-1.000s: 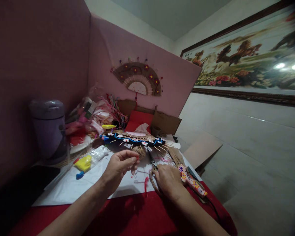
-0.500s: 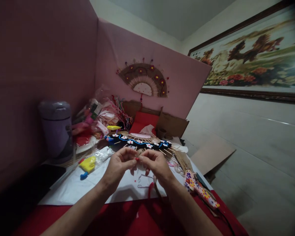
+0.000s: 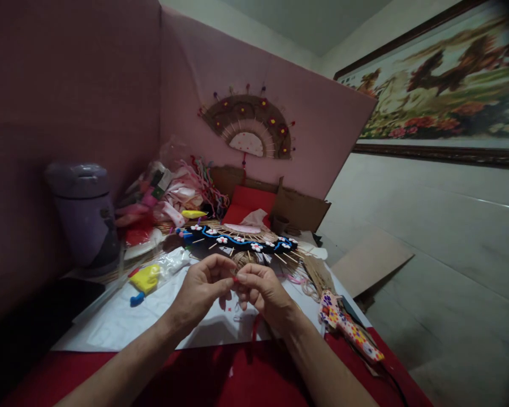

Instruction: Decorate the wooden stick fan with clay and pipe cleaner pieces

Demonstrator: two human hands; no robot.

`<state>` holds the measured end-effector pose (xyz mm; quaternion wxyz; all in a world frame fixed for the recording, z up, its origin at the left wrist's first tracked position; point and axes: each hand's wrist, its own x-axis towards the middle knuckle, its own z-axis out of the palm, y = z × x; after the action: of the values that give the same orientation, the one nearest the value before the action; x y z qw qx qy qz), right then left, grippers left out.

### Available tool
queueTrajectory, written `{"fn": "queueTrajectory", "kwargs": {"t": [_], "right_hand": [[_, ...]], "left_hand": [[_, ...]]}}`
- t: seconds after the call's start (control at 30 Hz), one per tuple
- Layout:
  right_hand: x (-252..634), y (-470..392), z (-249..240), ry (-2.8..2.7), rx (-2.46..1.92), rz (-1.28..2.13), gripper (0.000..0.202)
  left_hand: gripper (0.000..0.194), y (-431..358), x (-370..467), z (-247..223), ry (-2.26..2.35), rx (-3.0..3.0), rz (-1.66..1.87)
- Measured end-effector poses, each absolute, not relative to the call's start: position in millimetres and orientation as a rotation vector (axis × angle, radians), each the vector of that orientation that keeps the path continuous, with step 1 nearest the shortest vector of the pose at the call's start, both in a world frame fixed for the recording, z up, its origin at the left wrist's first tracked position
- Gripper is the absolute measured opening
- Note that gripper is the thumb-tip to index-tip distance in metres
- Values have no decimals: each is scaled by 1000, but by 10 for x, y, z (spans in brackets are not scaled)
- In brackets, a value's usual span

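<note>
My left hand (image 3: pixel 207 287) and my right hand (image 3: pixel 266 293) meet above the white sheet (image 3: pixel 131 330), fingertips pinched together. Between them is a small red piece (image 3: pixel 235 278), too small to make out; the fingers cover much of it. Just beyond the fingers sits a ball of brown twine (image 3: pixel 242 259). Behind that lies a black fan-shaped craft (image 3: pixel 224 243) with thin sticks, white flowers and a wavy blue line. A red strip (image 3: pixel 255 328) hangs below my right hand, its upper end hidden.
At the left stands a purple flask (image 3: pixel 82 215), with a bag of yellow and blue clay (image 3: pixel 146 278) nearer. To the right lies a flower-patterned glue gun (image 3: pixel 352 328). A brown decorated fan (image 3: pixel 254 116) hangs on the pink board. Red card (image 3: pixel 241 200) leans behind.
The view has shifted slightly. My right fingers have curled in closer under the red piece, and both hands still pinch at the same spot.
</note>
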<state>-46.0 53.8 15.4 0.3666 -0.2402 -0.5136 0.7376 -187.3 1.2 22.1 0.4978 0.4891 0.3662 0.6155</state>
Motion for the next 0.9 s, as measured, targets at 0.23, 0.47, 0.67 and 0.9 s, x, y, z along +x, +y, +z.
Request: {"fn": "queueTrajectory", "kwargs": {"t": [0.23, 0.47, 0.67, 0.9], "right_hand": [[-456, 551, 135, -1360, -561, 1922, 22], [-448, 562, 106, -1376, -547, 1923, 25], [-422, 587, 86, -1401, -510, 1963, 25], [-428, 588, 90, -1368, -493, 1978, 25]], "left_hand": [[24, -13, -1872, 230, 877, 1164, 1496], [26, -31, -1869, 265, 888, 1145, 1492], [26, -28, -1858, 276, 886, 1135, 1484], [26, -27, -1857, 264, 902, 1167, 1473]]}}
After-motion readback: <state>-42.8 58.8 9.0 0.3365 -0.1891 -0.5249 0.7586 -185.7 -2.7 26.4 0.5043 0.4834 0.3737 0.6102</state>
